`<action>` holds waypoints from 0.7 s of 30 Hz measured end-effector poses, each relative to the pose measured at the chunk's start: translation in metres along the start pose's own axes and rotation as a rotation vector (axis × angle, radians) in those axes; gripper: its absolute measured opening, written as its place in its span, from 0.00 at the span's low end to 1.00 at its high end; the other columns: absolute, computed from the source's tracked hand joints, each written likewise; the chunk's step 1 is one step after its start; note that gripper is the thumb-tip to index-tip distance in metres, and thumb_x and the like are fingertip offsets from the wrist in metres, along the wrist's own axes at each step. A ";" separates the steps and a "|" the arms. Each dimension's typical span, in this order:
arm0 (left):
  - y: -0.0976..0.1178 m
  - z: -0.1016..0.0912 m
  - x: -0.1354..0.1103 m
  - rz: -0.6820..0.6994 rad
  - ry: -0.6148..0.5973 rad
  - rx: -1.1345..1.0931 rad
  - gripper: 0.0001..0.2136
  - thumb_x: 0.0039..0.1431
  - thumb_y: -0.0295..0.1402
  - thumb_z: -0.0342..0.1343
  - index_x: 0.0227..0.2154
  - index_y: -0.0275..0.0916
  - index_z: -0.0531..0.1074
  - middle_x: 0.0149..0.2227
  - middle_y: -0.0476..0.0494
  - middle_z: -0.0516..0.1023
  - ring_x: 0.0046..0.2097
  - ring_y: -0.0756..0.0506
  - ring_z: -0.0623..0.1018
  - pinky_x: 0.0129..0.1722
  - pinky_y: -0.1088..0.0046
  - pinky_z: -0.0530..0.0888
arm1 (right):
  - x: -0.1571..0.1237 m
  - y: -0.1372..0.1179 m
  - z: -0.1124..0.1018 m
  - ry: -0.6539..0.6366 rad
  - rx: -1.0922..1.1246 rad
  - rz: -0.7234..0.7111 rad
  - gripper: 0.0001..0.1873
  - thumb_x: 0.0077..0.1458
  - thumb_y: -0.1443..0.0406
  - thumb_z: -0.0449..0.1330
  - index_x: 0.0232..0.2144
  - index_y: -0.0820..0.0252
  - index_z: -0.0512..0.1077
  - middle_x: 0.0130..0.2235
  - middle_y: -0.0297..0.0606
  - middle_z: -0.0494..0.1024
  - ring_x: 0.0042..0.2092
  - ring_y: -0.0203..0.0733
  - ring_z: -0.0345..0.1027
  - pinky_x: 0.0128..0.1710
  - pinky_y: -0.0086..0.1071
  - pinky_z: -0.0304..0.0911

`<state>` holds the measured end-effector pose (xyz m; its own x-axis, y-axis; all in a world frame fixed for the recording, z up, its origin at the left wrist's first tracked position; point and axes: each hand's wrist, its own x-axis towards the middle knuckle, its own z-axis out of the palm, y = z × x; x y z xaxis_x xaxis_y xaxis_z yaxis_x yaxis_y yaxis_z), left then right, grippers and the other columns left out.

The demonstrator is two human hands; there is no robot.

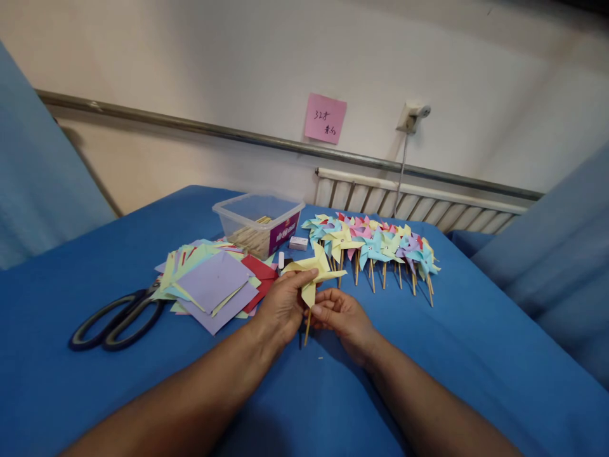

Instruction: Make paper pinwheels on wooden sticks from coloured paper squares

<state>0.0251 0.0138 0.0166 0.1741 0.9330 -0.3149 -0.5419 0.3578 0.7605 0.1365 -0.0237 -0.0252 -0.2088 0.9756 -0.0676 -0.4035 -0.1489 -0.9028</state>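
A pale yellow paper pinwheel (318, 268) on a thin wooden stick (307, 327) is held up in front of me, over the blue cloth. My left hand (284, 301) is closed on it, the thumb pressed on the paper near its centre. From the other side, my right hand (343, 317) pinches the stick just under the blades. Part of the stick is hidden behind the fingers. Just beyond the hands, several finished pinwheels (371, 247) in blue, yellow, pink and purple lie in a cluster at the right.
To the left are a stack of coloured paper squares (214, 279) and large dark-handled scissors (117, 320). A clear plastic box (228, 223) of sticks stands behind, beside a small white box (298, 243). A radiator (380, 193) and wall border the blue-covered table (143, 400).
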 end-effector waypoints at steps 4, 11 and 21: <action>0.001 0.002 -0.001 0.013 -0.013 -0.015 0.09 0.42 0.28 0.64 0.26 0.35 0.70 0.20 0.51 0.71 0.21 0.52 0.71 0.20 0.77 0.66 | -0.001 0.001 0.002 -0.024 0.047 -0.026 0.19 0.38 0.63 0.72 0.31 0.61 0.68 0.26 0.32 0.78 0.27 0.33 0.72 0.31 0.27 0.65; 0.007 0.000 -0.003 -0.012 -0.187 -0.057 0.06 0.47 0.32 0.60 0.27 0.36 0.70 0.23 0.48 0.73 0.22 0.50 0.71 0.21 0.75 0.68 | -0.003 -0.007 -0.002 0.034 0.110 -0.008 0.18 0.41 0.60 0.70 0.30 0.62 0.68 0.26 0.34 0.78 0.25 0.34 0.73 0.25 0.26 0.67; 0.008 -0.004 0.002 0.008 -0.411 -0.030 0.07 0.51 0.32 0.61 0.31 0.35 0.71 0.25 0.47 0.73 0.24 0.51 0.72 0.23 0.76 0.69 | -0.008 -0.014 -0.002 0.022 0.154 -0.075 0.15 0.46 0.61 0.68 0.32 0.61 0.67 0.26 0.33 0.78 0.25 0.35 0.74 0.23 0.24 0.67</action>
<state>0.0176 0.0179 0.0192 0.4811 0.8752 -0.0514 -0.5667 0.3552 0.7434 0.1451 -0.0287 -0.0127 -0.1539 0.9880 -0.0136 -0.5494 -0.0970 -0.8299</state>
